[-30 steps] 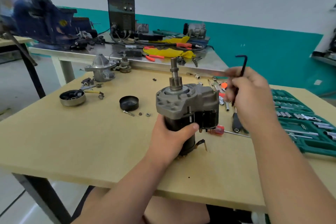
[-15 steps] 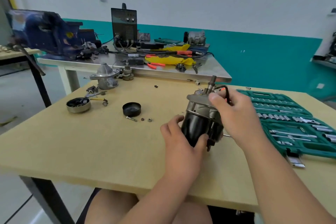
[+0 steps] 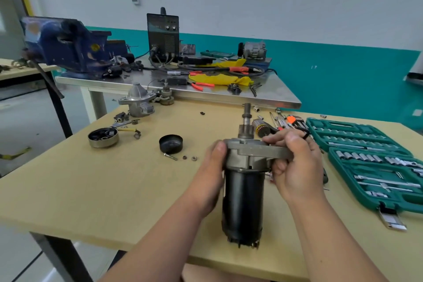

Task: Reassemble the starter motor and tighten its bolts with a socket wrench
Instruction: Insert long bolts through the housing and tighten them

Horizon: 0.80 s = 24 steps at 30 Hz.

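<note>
Holding the starter motor (image 3: pixel 243 192) upright at the near edge of the surface (image 3: pixel 114 190), long axis vertical, shaft (image 3: pixel 246 117) pointing up, black can down. Clamping the grey housing both sides: left hand (image 3: pixel 210 178) grip wrapped round, right hand (image 3: pixel 295 167) grip curled over the flange, black hex key (image 3: pixel 305 133) hooked in. Probably heavy, rigid, slick-bodied; best taken at the housing.

We log a wooden table (image 3: pixel 91 185) beneath the left grip (image 3: pixel 210 174) and the right grip (image 3: pixel 297 167). Just behind it stands a steel-topped table (image 3: pixel 281 101). Far beyond and left of the left grip we see a blue bench vise (image 3: pixel 68 46). Beyond the left grip is a black boxy unit (image 3: pixel 163 34) with two knobs and trailing cables. Between the grips and further back lies a crumpled yellow cloth (image 3: pixel 219 79), with red-handled pliers (image 3: pixel 201 84) just left of it. Behind the cloth sits a silvery machine part (image 3: pixel 254 49). The wall carries a teal band (image 3: pixel 343 71).
</note>
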Each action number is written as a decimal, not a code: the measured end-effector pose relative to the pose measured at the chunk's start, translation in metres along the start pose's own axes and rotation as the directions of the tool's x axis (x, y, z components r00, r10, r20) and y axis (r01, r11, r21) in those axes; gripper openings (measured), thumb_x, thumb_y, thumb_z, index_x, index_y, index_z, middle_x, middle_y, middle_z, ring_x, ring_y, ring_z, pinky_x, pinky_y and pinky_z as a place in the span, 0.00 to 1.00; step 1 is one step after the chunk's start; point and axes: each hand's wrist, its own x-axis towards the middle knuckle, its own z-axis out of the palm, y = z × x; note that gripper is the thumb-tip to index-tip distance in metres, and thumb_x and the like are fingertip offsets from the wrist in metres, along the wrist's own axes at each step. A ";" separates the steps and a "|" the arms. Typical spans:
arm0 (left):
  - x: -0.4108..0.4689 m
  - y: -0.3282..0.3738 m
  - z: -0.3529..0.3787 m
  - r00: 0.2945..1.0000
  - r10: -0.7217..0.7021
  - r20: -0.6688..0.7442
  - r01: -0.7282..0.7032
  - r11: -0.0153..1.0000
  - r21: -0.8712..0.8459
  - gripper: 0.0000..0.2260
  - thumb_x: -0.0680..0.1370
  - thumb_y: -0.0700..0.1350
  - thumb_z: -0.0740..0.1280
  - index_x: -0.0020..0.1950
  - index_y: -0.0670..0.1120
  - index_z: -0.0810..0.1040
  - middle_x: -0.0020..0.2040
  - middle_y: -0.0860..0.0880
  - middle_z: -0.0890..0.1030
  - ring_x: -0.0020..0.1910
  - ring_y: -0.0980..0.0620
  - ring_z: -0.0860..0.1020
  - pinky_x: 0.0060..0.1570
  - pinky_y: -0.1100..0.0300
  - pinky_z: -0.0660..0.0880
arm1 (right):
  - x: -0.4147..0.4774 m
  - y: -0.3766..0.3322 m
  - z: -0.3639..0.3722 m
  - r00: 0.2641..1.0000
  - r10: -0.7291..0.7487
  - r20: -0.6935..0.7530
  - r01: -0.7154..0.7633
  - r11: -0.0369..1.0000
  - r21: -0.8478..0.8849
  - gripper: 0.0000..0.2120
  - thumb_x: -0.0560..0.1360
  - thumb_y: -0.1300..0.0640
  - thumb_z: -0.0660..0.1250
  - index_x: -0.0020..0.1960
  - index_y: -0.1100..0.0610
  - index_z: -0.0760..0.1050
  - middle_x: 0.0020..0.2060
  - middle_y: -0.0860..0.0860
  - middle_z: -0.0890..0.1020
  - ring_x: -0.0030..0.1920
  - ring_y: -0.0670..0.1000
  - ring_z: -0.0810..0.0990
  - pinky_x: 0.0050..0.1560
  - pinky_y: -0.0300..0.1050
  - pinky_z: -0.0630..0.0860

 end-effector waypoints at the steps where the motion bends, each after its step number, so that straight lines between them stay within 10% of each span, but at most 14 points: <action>1: -0.001 0.000 0.003 0.996 -0.052 0.077 0.056 0.997 -0.054 0.46 0.63 0.77 0.60 0.66 0.44 0.75 0.61 0.38 0.79 0.60 0.40 0.77 0.68 0.43 0.69 | 0.000 0.002 0.005 1.000 0.018 0.018 -0.019 1.000 0.019 0.10 0.67 0.59 0.62 0.29 0.55 0.77 0.30 0.54 0.82 0.19 0.43 0.69 0.17 0.31 0.62; 7: 0.010 -0.002 -0.019 0.977 0.211 0.010 -0.207 0.967 -0.146 0.50 0.58 0.77 0.70 0.66 0.40 0.76 0.60 0.38 0.81 0.59 0.42 0.79 0.58 0.48 0.77 | 0.024 0.016 0.042 0.976 0.118 0.182 -0.127 0.991 0.038 0.11 0.66 0.60 0.61 0.26 0.56 0.74 0.29 0.54 0.81 0.30 0.47 0.78 0.29 0.37 0.74; 10: 0.013 0.008 -0.048 0.931 0.337 -0.144 -0.341 0.940 -0.005 0.60 0.54 0.73 0.76 0.75 0.41 0.62 0.68 0.37 0.75 0.66 0.39 0.75 0.66 0.41 0.71 | 0.042 0.022 0.060 0.960 0.188 0.209 -0.118 0.944 -0.307 0.11 0.67 0.55 0.62 0.27 0.51 0.78 0.32 0.49 0.81 0.35 0.50 0.77 0.33 0.41 0.70; 15: 0.003 0.018 -0.090 0.774 0.528 -0.350 -0.506 0.848 0.160 0.45 0.52 0.65 0.80 0.67 0.59 0.71 0.63 0.48 0.78 0.62 0.50 0.79 0.55 0.60 0.78 | 0.065 0.038 0.074 0.910 0.289 0.297 0.006 0.707 -0.707 0.12 0.77 0.50 0.61 0.40 0.50 0.80 0.24 0.39 0.76 0.24 0.37 0.70 0.28 0.34 0.63; 21: -0.012 0.018 -0.090 0.715 0.614 -0.335 -0.523 0.787 0.327 0.43 0.53 0.57 0.78 0.67 0.54 0.71 0.64 0.48 0.75 0.63 0.52 0.77 0.63 0.54 0.76 | 0.084 0.035 0.025 0.870 0.449 0.203 0.268 -0.085 -0.960 0.07 0.77 0.57 0.62 0.48 0.52 0.79 0.43 0.50 0.81 0.44 0.51 0.79 0.42 0.46 0.75; 24: -0.014 0.021 -0.083 0.728 0.607 -0.319 -0.463 0.778 0.425 0.41 0.52 0.58 0.77 0.64 0.59 0.71 0.64 0.47 0.72 0.63 0.53 0.75 0.64 0.49 0.74 | 0.071 0.041 0.006 0.739 0.658 0.148 0.385 -0.232 -0.893 0.15 0.75 0.58 0.65 0.60 0.46 0.77 0.54 0.48 0.76 0.52 0.50 0.76 0.50 0.42 0.73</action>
